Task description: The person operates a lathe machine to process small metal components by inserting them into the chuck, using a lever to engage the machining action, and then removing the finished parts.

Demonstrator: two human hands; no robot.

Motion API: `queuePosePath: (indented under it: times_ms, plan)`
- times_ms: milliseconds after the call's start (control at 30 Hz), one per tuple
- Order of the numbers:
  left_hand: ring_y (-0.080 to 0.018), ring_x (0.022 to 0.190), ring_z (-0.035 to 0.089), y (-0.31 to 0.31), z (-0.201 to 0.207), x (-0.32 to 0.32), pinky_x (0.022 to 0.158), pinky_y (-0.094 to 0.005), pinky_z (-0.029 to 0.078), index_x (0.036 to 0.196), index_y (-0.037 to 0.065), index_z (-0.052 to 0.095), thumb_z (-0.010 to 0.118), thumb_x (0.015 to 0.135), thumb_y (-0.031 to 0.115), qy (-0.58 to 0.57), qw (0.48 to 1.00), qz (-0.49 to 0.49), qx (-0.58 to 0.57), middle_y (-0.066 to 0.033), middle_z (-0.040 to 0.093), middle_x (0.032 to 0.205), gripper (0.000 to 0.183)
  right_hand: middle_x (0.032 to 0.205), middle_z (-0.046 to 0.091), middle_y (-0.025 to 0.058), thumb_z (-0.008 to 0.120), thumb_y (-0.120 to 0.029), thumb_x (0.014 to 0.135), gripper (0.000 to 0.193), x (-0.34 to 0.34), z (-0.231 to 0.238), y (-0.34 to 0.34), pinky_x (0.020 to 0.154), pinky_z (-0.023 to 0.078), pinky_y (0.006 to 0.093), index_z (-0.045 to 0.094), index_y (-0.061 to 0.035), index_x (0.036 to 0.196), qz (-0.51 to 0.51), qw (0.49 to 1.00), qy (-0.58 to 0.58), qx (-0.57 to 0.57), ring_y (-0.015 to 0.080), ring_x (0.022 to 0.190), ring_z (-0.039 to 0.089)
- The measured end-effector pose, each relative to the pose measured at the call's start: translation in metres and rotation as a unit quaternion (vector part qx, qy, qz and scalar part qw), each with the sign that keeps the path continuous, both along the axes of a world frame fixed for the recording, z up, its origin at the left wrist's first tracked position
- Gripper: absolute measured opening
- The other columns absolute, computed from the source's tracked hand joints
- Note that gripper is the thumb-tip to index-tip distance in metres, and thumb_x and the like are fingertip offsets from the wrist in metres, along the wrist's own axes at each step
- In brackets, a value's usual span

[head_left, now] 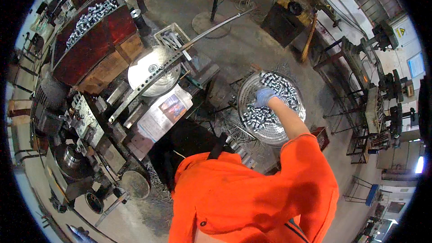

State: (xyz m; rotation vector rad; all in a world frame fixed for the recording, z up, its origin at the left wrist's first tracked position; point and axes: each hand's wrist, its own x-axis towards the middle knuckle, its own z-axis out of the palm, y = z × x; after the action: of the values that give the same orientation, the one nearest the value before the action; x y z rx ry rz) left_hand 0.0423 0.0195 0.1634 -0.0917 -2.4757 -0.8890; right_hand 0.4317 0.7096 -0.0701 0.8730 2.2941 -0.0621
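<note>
Showing one blue-gloved right hand (266, 96) at one round perforated tray (275, 137), right side, dozens of short metal sleeves (283, 86) in it, uncountable, fingers part-curled, any hold can't tell, one polished disc (150, 59) left, one red bin (100, 45) far left

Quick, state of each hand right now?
Left hand: not in view, so its state cannot be told.
Right hand: gloved, among the metal parts in the round tray; open or closed cannot be told.

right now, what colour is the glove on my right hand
The glove is light blue; head view.
</note>
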Motion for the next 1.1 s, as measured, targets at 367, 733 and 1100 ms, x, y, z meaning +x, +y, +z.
queuePosePath:
  times_ms: [367, 733, 1100]
  plan:
    - [-0.0123, 0.074, 0.052, 0.004, -0.02, 0.032, 0.067, -0.0272, 0.045, 0.12, 0.004, 0.055, 0.049, 0.09, 0.031, -0.079, 0.971, -0.022, 0.224, -0.0041, 0.058, 0.081, 0.041, 0.095, 0.065, 0.0158, 0.07, -0.029, 0.073, 0.029, -0.089, 0.066, -0.084, 0.082, 0.046, 0.0347, 0.069, -0.0061, 0.09, -0.054, 0.846, 0.525, -0.077, 0.0278, 0.088, 0.06]
    - [-0.0125, 0.068, 0.058, 0.231, -0.067, 0.076, 0.064, -0.0252, 0.045, 0.086, 0.003, 0.064, 0.055, 0.087, 0.039, -0.445, 0.574, -0.42, 0.544, -0.0058, 0.064, 0.076, 0.037, 0.107, 0.059, 0.0121, 0.07, -0.02, 0.068, 0.017, -0.268, 0.177, -0.298, 0.084, 0.044, 0.0419, 0.066, -0.0108, 0.082, 0.352, 0.608, 0.63, -0.33, 0.034, 0.097, 0.054]
    - [-0.0079, 0.054, 0.053, 0.191, -0.075, 0.046, 0.05, -0.0268, 0.043, 0.081, -0.001, 0.068, 0.065, 0.081, 0.039, -0.296, 0.855, -0.322, 0.278, -0.0057, 0.06, 0.06, 0.04, 0.092, 0.059, 0.0177, 0.068, -0.032, 0.07, 0.027, -0.298, 0.214, -0.336, 0.079, 0.043, 0.043, 0.063, -0.0062, 0.073, 0.509, 0.633, 0.534, -0.236, 0.0338, 0.083, 0.053]
